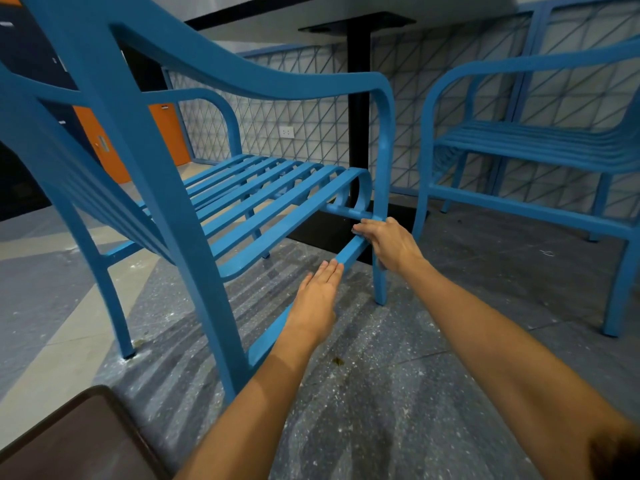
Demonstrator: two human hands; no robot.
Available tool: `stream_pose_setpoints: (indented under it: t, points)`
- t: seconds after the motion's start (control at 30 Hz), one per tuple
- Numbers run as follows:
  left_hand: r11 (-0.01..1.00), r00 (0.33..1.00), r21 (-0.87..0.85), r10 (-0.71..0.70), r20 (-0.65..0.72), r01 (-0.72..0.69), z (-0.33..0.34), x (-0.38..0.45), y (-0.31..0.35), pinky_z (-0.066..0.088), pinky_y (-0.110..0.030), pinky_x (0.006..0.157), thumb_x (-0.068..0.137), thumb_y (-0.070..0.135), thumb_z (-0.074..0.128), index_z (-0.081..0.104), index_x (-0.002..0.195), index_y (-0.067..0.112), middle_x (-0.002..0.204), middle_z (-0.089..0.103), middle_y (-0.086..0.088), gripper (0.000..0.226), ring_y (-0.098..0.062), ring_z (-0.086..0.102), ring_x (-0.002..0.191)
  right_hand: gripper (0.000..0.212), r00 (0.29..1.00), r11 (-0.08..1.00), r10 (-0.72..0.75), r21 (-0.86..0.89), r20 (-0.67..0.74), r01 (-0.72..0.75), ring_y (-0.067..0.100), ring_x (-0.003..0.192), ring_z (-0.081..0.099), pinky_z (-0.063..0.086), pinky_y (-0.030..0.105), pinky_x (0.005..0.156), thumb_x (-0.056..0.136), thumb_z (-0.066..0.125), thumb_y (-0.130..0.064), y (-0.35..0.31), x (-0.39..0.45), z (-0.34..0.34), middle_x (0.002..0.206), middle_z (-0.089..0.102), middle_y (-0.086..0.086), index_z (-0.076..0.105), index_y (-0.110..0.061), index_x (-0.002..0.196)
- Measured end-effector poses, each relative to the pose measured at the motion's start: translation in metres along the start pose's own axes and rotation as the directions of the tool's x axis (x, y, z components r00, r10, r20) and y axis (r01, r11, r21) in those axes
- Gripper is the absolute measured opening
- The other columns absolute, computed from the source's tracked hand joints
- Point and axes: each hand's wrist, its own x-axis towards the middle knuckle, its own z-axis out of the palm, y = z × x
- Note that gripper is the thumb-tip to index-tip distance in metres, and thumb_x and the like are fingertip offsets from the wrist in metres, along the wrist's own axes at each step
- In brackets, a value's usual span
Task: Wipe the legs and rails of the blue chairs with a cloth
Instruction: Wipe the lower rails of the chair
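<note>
A blue metal chair with a slatted seat stands close in front of me. My left hand lies flat on its lower side rail, fingers straight and pointing along the rail. My right hand is curled round the front leg where that rail joins it, fingers reaching left. No cloth shows in either hand; whatever lies under the palms is hidden.
A second blue chair stands to the right. Behind the near chair rises a black table post on a black base, with the tabletop overhead. A brown flat object sits at the bottom left. The speckled grey floor is dusty.
</note>
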Motion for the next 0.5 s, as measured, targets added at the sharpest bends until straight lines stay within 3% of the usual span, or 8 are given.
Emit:
stream_pose_setpoints:
  t: [0.13,0.23,0.4,0.5]
  points:
    - [1.0,1.0,0.002,-0.007,-0.009,0.007,0.001,0.0,0.001,0.002,-0.031,0.121,0.087,-0.01,0.051,0.007,0.154,0.014,0.163,0.005,0.001,0.084,-0.013,0.001,0.149,0.042,0.985,0.985,-0.168,-0.049,-0.037,0.166,0.018,0.099,0.05,0.049,0.034,0.082,0.098,0.046,-0.014,-0.008,-0.025,0.011,0.141,0.052,-0.009,0.051,-0.031,0.136]
    - [1.0,1.0,0.015,-0.01,-0.005,0.01,0.003,-0.001,0.001,0.002,-0.031,0.121,0.087,-0.009,0.052,0.007,0.155,0.015,0.163,0.005,0.001,0.085,-0.013,0.002,0.149,0.042,0.985,0.984,-0.169,-0.067,-0.034,0.166,0.017,0.094,0.047,0.05,0.033,0.078,0.099,0.046,-0.016,-0.004,-0.029,0.017,0.142,0.05,-0.007,0.048,-0.03,0.139]
    - [1.0,1.0,0.024,-0.013,-0.004,0.013,0.005,0.001,-0.001,0.002,-0.033,0.122,0.087,-0.009,0.052,0.006,0.154,0.015,0.163,0.005,0.002,0.085,-0.013,0.001,0.149,0.042,0.992,0.993,-0.115,-0.012,-0.044,0.115,0.022,0.104,0.051,0.049,0.038,0.088,0.098,0.047,-0.011,0.002,-0.017,0.018,0.141,0.053,-0.002,0.051,-0.025,0.137]
    - [1.0,1.0,0.019,-0.012,-0.009,0.012,0.006,0.002,-0.002,0.003,-0.033,0.122,0.087,-0.006,0.056,0.007,0.154,0.015,0.163,0.007,0.002,0.085,-0.013,0.002,0.149,0.043,0.996,0.993,-0.082,-0.085,-0.035,0.079,0.024,0.111,0.05,0.046,0.038,0.094,0.098,0.044,-0.009,0.006,-0.005,0.017,0.142,0.052,-0.001,0.05,-0.024,0.138]
